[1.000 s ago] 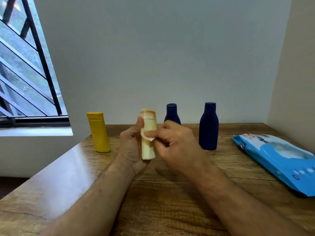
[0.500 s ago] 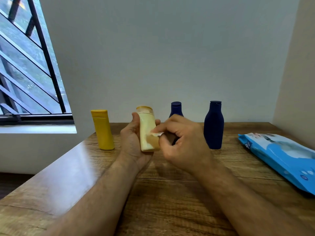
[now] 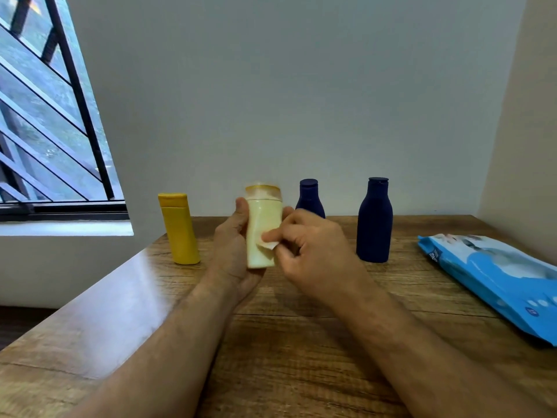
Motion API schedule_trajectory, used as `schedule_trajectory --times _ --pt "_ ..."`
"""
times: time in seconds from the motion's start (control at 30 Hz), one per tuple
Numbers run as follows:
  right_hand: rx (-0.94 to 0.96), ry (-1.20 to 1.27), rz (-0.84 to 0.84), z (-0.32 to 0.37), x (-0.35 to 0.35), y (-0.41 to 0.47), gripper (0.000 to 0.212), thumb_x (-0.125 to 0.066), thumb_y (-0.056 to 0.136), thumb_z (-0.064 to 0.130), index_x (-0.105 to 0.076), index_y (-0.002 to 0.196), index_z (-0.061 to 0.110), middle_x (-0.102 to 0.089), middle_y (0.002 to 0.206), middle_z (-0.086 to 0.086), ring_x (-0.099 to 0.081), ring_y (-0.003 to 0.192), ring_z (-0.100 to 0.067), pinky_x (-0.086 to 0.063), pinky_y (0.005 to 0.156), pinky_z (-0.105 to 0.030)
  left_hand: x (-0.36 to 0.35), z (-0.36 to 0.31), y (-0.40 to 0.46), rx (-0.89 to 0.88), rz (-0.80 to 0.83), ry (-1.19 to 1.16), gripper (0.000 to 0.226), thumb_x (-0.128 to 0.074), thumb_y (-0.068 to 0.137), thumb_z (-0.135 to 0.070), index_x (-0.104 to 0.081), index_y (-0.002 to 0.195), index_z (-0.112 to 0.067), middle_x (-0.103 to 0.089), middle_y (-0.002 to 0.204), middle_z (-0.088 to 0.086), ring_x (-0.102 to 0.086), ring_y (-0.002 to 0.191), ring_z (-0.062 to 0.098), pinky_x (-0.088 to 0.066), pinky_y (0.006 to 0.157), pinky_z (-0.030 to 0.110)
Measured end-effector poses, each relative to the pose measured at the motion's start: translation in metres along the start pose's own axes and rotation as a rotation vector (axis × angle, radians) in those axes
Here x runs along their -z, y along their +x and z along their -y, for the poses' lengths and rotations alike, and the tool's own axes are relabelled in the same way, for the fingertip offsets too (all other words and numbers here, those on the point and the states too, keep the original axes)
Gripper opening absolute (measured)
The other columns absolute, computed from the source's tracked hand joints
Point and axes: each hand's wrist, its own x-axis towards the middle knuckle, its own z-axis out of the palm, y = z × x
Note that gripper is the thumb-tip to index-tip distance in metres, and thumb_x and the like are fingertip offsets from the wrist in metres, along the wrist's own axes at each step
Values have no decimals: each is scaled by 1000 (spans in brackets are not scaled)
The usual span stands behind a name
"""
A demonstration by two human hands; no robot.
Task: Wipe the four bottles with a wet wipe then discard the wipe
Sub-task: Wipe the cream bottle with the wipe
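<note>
The left hand [image 3: 233, 248] is gripping the pale cream bottle [image 3: 262, 233] upright above the wooden table [image 3: 301, 342], thumb on the bottle's left side and fingers curling round the back, with one fingertip showing past its right edge. The right hand [image 3: 307, 251] is pinching the wet wipe [image 3: 266, 247] between thumb and forefinger and pressing it against the lower right of the bottle's front face. Compared with a second ago, the wipe is sitting lower on the bottle: then it was up near the shoulder just under the cap, half a second ago it was at mid-body, and now it is nearing the base. The bottle, which was leaning slightly half a second ago, is standing closer to vertical, and its translucent orange-tinted cap is blurring a little.

The other three bottles are standing on the table in a row near the wall, as before: the yellow bottle [image 3: 179, 229] to the left of the hands, the smaller navy bottle [image 3: 309, 197] partly hidden behind the right hand, and the taller navy bottle [image 3: 374, 220] further right, clear of the hand. The blue wet-wipe pack [image 3: 494, 273] is lying flat at the table's right edge. A barred window [image 3: 45, 116] is filling the upper left.
</note>
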Motion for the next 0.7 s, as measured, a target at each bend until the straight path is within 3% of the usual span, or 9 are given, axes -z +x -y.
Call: schedule_trajectory --times 0.1,0.2,0.27,0.37,0.47,0.57,0.63,0.7 --pt "-122 54 -240 -6 6 5 21 -65 92 18 -73 111 17 -61 105 7 -59 93 -7 -56 83 -24 -11 5 -9 -21 95 76 38 -37 104 -35 -57 82 -11 -66 51 -7 -64 46 4 -53 49 19" --pt "-149 71 -278 -10 9 6 19 -68 90 16 -75 108 17 -63 102 5 -61 89 -8 -56 79 -23 -21 5 -19 -67 130 60 36 -39 99 -36 -56 79 -12 -64 48 -5 -63 43 3 -51 45 15" --pt "-125 83 -134 -8 8 5 17 -69 88 15 -76 103 18 -62 98 9 -59 87 -5 -51 77 -15 -14 1 -16 -44 139 34 34 -49 87 -43 -60 83 -12 -68 55 -5 -66 50 5 -54 54 22" --pt "-90 109 116 -4 10 2 20 -69 85 11 -78 100 19 -61 97 15 -58 88 -2 -50 77 -12 -1 -2 -2 -80 58 29 48 -64 84 -55 -66 98 -10 -72 78 0 -68 78 19 -53 78 37" --pt "-51 104 109 -3 7 1 20 -68 85 12 -77 100 20 -60 96 16 -57 85 -1 -47 72 -10 -3 -3 -2 -82 -12 96 67 -72 74 -63 -63 115 -10 -67 93 3 -60 95 29 -47 91 48" --pt "-101 121 -106 -5 6 5 19 -67 88 13 -76 103 20 -59 95 12 -57 82 -1 -48 71 -11 -9 -3 -9 -86 82 169 32 -52 100 -39 -61 91 -11 -69 65 -7 -62 71 14 -48 76 32" --pt "-140 175 -235 -7 6 7 19 -65 90 11 -76 105 17 -60 98 8 -59 86 -4 -54 76 -18 -11 4 -10 -93 137 209 36 -35 106 -32 -58 83 -15 -66 53 -9 -63 58 6 -47 69 27" --pt "-158 236 -255 -6 7 8 19 -65 91 12 -75 106 17 -61 98 8 -60 87 -4 -54 77 -17 -17 3 -16 -85 153 201 41 -30 107 -32 -57 81 -15 -65 51 -10 -62 49 0 -50 62 23"
